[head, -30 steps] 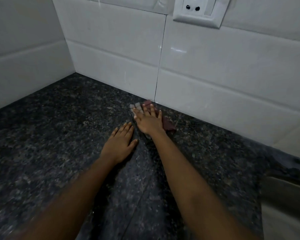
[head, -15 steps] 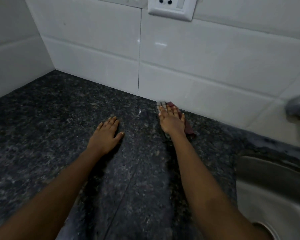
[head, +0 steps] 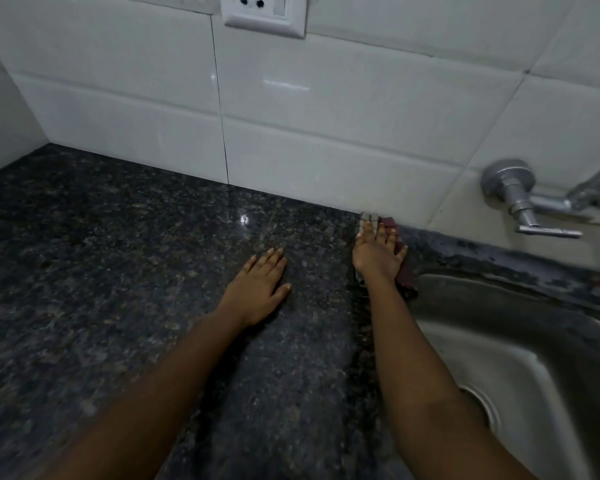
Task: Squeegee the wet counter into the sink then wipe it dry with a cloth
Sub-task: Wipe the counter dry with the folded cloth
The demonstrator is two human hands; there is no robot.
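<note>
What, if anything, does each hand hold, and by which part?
Nothing is held. The right hand presses on the cloth; the left hand rests on the counter.

Dark speckled counter point(head: 118, 271), white tiles point(head: 326, 133), maroon-and-checked cloth point(head: 405, 271), grey steel sink point(head: 534, 341).

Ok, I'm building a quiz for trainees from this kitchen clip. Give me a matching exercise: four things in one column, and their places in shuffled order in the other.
Things
1. left hand
2. cloth
3. tap
4. socket

Places
a. high on the tiled wall, above the counter
b. flat on the counter, fingers straight
c. under the right hand, at the rim of the sink
d. on the wall above the sink

Pairs: 1-b, 2-c, 3-d, 4-a
</note>
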